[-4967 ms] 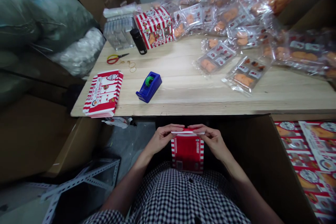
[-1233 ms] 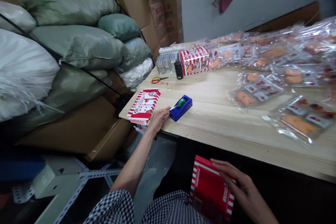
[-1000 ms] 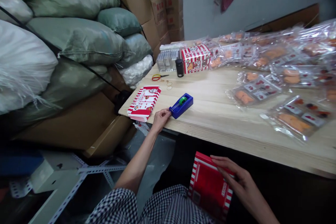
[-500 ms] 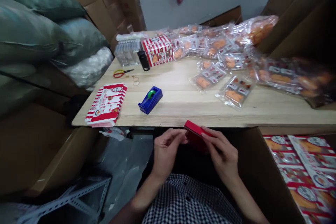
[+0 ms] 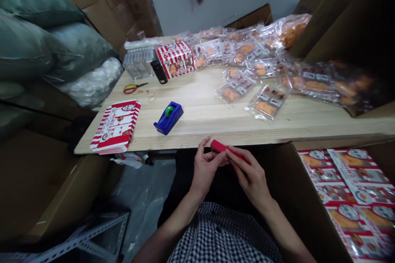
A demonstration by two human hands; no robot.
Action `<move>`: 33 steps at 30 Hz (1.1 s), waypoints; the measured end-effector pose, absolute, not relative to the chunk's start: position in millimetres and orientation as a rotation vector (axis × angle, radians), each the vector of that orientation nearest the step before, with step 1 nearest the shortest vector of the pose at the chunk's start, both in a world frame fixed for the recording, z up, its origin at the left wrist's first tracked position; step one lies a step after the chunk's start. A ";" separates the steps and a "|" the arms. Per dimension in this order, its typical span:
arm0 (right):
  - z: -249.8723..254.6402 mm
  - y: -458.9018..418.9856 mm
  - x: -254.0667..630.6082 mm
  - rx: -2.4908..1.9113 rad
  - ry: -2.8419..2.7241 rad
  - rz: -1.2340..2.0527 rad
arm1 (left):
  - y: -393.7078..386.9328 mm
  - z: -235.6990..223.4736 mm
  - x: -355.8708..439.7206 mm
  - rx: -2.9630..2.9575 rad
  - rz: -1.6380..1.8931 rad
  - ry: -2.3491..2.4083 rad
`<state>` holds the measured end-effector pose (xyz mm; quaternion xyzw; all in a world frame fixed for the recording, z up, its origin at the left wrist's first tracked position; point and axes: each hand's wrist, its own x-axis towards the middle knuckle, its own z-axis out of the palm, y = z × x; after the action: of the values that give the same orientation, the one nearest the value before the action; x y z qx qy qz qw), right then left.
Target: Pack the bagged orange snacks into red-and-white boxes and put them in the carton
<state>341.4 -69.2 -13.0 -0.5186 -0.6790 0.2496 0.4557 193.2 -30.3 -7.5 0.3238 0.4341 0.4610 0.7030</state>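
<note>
A narrow red box is held edge-up over my lap, just in front of the table edge; its lower part is dark and mostly hidden. My right hand grips its right side, fingers along the top edge. On its left end, my left hand presses with the thumb and bent fingers, one finger raised. A blue tape dispenser with green tape stands on the table, left of both hands. Flat printed red-and-white cartons are stacked at the table's left corner.
Scissors, a black bottle, clear cases and a striped box stand at the back left. Clear packs with orange pieces cover the right side. Below right, a carton holds several finished-looking printed boxes.
My left hand has come up against the end of the red box, its thumb now pressed to it and a finger raised. The view has shifted slightly right.
</note>
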 end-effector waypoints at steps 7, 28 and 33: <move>-11.1 -64.5 349.0 -1.215 -1.571 0.767 | -7.6 -24.2 172.0 1.435 1.058 1.382; 42.8 -176.2 419.6 -1.066 -0.262 1.311 | -65.5 10.9 179.6 2.474 1.261 0.546; 58.7 -246.0 517.3 -1.450 -0.252 0.695 | -39.9 13.3 178.4 2.364 1.392 0.688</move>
<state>517.3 -246.0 58.7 -0.6476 -0.1126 0.3105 0.6867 178.4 -39.9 13.3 0.8256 0.2402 0.4862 0.1559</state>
